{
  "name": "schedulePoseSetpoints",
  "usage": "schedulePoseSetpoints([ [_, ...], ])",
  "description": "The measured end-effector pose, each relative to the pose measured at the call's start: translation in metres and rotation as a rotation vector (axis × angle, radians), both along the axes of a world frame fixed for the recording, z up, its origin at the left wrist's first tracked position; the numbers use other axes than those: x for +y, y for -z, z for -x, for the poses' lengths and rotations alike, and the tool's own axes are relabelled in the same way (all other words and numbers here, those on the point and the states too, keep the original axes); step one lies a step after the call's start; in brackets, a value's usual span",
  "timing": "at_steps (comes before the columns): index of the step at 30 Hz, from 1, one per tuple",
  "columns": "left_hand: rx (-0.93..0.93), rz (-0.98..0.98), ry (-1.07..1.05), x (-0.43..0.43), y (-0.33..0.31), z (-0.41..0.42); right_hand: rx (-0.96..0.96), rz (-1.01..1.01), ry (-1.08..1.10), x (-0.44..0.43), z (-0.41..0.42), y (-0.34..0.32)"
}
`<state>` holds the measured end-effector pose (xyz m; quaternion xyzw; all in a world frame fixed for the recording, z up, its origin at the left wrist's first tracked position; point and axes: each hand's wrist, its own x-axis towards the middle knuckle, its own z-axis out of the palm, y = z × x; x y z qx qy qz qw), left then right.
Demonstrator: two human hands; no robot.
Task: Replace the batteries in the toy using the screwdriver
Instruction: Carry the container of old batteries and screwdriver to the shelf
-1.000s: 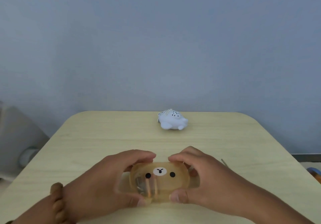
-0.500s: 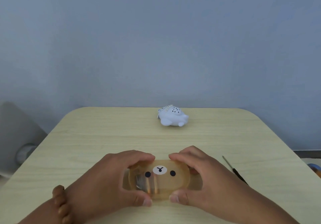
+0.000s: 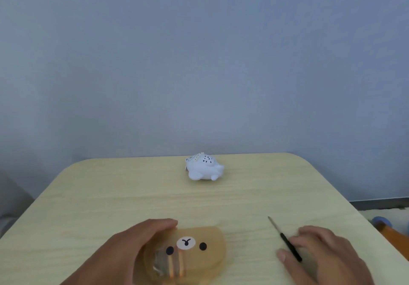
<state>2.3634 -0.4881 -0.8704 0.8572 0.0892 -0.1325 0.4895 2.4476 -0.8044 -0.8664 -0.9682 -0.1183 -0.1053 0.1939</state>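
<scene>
Pale table (image 3: 110, 196): toy (image 3: 204, 169) lies at the far centre, untouched. Left hand (image 3: 132, 247) grips the bear-faced case (image 3: 199, 253), fingers curled over it. Right hand (image 3: 321, 251) curls about the lying screwdriver (image 3: 287, 243); closure cannot be told. Judged step: tool pickup; next, pinch its handle firmly.

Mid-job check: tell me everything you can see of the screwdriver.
The screwdriver is slim, with a thin bare-metal shaft ending in a fine tip and a narrow black grip. It appears to lie on the pale wooden table, to the right of the bear-faced case, with its tip pointing away and slightly left. The right hand arches over the grip, thumb on one side and fingers on the other. Whether they touch it is unclear.
</scene>
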Motion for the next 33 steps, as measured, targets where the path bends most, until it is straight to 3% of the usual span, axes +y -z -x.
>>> schedulePoseSetpoints([
  [3,0.012,0.019,-0.139,0.003,-0.002,-0.004,-0.014,-0.169,-0.036,-0.008,-0.015,0.002],
  [8,-0.124,0.038,-0.342,-0.002,-0.003,0.006,-0.005,-0.127,-0.095,0.002,-0.023,-0.001],
  [10,-0.178,-0.063,-0.245,0.009,-0.004,0.004,0.073,-0.187,-0.061,0.012,-0.016,-0.010],
  [14,-0.108,0.050,-0.198,0.034,-0.009,0.013,0.232,-0.318,-0.108,0.039,-0.015,-0.020],
  [18,-0.267,-0.142,-0.125,0.061,-0.056,0.017,0.249,-0.350,-0.197,0.084,-0.019,-0.036],
  [21,-0.371,-0.083,-0.174,0.080,-0.101,0.016,0.216,-0.389,-0.259,0.114,-0.020,-0.066],
  [27,-0.390,-0.026,-0.188,0.139,-0.264,0.021,0.227,-0.369,-0.284,0.177,-0.019,-0.232],
  [33,-0.479,-0.161,-0.207,0.198,-0.468,0.024,0.135,-0.499,-0.342,0.264,-0.025,-0.441],
])
